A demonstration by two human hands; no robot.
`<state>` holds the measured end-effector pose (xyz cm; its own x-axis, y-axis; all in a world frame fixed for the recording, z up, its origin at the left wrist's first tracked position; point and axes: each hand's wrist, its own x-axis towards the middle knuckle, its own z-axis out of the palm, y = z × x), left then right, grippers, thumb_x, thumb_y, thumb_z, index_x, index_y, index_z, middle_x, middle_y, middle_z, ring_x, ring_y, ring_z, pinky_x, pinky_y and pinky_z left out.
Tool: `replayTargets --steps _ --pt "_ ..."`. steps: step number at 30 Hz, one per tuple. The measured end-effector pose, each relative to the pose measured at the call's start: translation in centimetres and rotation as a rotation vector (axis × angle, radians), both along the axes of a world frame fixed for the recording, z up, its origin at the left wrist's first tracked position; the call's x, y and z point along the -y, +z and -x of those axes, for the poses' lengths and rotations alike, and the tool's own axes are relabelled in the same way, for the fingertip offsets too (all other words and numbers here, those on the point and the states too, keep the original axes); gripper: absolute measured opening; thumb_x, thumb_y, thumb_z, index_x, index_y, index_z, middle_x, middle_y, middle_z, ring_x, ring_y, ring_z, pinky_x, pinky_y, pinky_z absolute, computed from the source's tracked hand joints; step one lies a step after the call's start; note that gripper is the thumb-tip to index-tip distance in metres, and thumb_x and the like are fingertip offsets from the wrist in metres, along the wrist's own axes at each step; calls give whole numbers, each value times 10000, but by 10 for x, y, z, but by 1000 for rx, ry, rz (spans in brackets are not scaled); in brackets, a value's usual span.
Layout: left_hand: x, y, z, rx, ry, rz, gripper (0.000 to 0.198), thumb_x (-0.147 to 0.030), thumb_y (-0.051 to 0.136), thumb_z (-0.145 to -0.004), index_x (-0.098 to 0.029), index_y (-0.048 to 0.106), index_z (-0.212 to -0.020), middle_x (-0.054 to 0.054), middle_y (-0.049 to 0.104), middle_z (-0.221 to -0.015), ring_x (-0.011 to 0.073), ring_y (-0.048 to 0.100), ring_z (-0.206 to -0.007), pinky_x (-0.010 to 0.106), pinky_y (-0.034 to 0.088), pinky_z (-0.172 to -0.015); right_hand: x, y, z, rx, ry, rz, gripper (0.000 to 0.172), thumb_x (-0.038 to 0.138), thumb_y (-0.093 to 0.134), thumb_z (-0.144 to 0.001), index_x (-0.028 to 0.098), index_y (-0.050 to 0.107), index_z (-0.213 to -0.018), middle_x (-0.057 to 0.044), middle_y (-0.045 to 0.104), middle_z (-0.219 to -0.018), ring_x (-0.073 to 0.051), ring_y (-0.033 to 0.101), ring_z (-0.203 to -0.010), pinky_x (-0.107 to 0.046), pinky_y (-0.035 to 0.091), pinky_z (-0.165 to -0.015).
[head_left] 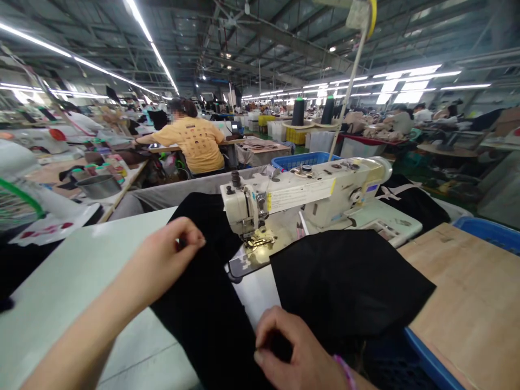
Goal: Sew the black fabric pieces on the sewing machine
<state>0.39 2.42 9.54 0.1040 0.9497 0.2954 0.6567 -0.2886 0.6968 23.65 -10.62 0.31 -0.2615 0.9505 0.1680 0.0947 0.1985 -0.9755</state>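
A long piece of black fabric (pixel 211 309) runs from the pale sewing table down towards me, left of the sewing machine (pixel 300 195). Over its upper part, my left hand (pixel 173 249) has thumb and forefinger pinched together; whatever lies between the tips is too small to make out. My right hand (pixel 292 346) is closed in a pinch at the right edge of this fabric, lower down. Beside the machine's needle area, to the right, lies a second black fabric panel (pixel 345 281). The presser foot (pixel 260 241) stands between the two pieces, with no cloth visible under it.
A wooden board (pixel 467 292) lies at the right, over a blue basket (pixel 430 363). Farther off are a person in a yellow shirt (pixel 195 138), a metal bowl (pixel 99 186) and black thread cones (pixel 298 112). Another black cloth (pixel 418 206) sits behind the machine.
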Motion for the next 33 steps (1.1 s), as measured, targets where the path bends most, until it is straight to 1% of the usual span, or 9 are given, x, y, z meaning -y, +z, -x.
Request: replayTargets --steps 1,5,8,10,14,18,25,30,33 --pt "-11 -13 -13 -45 -92 32 101 -166 625 -665 -206 539 -629 -37 666 -700 156 597 -705 233 414 -671 3 -11 0 32 -17 -7 124 101 596 -742 221 596 -770 30 617 -724 -142 617 -696 -231 473 -662" --pt "-40 -81 -51 -86 -160 100 145 -164 587 -675 -233 489 -594 -28 606 -619 164 571 -612 271 422 -623 5 -55 -8 200 -85 -125 231 61 573 -750 227 665 -882 3 689 -795 -156 667 -731 -227 510 -689" --pt "-46 -108 -56 -95 -154 118 170 -210 600 -698 -240 462 -603 -30 588 -624 165 560 -613 277 415 -612 3 -73 -18 297 -90 -349 342 9 506 -742 225 645 -968 -23 708 -860 -166 684 -783 -240 532 -734" --pt "-48 -110 -53 -105 -152 138 171 -215 604 -697 -239 463 -604 -33 582 -622 160 553 -608 273 409 -603 1 -77 -22 340 -113 -466 333 1 478 -764 223 619 -967 -30 709 -849 -170 680 -773 -249 531 -724" --pt "-59 -106 -50 -147 -136 182 162 -177 615 -680 -229 487 -596 -40 592 -618 147 550 -594 266 407 -601 -4 -75 -21 426 -163 -573 288 5 475 -784 221 590 -935 -21 683 -791 -168 637 -697 -265 503 -647" --pt "-77 -110 -53 -198 -77 210 176 -167 661 -716 -206 517 -622 -42 593 -635 142 553 -600 273 406 -603 -14 -68 -15 511 -203 -642 234 12 491 -797 207 598 -871 -46 655 -845 -197 605 -780 -324 484 -688" --pt "-93 -114 -56 -257 -73 219 174 -240 690 -855 -163 568 -757 -45 570 -704 111 531 -600 260 454 -592 -25 -63 -12 478 -179 -654 265 -4 506 -754 210 595 -883 -43 682 -925 -209 612 -900 -374 490 -826" --pt "-98 -116 -56 -285 -57 197 134 -154 702 -774 -169 569 -775 -38 593 -687 116 551 -581 247 453 -567 -25 -65 -13 495 -167 -643 270 -3 523 -741 214 600 -883 -35 685 -928 -205 612 -907 -373 488 -840" --pt "-85 -109 -57 -310 -14 123 149 -137 672 -746 -172 578 -856 23 646 -758 190 629 -677 305 509 -632 -25 -63 -14 519 -148 -644 258 1 537 -764 211 604 -899 -35 685 -947 -204 607 -923 -375 481 -856"
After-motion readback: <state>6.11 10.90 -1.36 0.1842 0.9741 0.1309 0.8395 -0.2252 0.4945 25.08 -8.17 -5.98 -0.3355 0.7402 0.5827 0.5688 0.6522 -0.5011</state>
